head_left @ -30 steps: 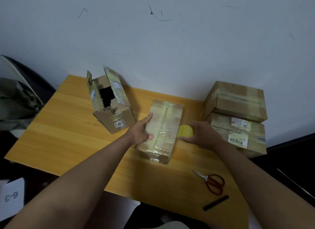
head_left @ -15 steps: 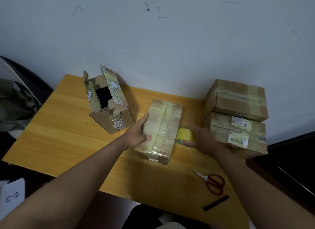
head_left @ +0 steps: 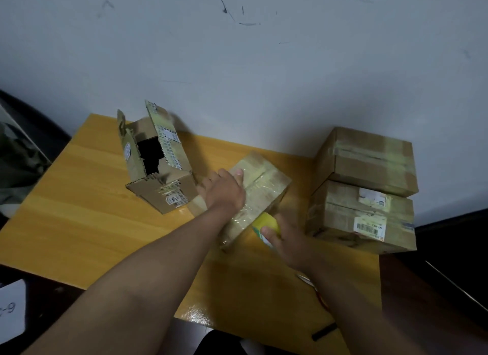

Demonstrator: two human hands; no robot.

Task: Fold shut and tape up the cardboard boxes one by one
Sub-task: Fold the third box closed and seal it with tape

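Taping is the step in hand: at the centre of the frame the closed box [head_left: 260, 193] lies on the wooden table [head_left: 87, 209], where the left hand [head_left: 224, 191] presses flat on its top with fingers spread, while the right hand [head_left: 287, 238] grips the yellow tape roll [head_left: 265, 224] against the box's near end. Next, I judge, the strip needs pulling taut and cutting. The open box [head_left: 155, 159], upper left, waits untaped; two sealed boxes [head_left: 364, 188] are stacked at right.
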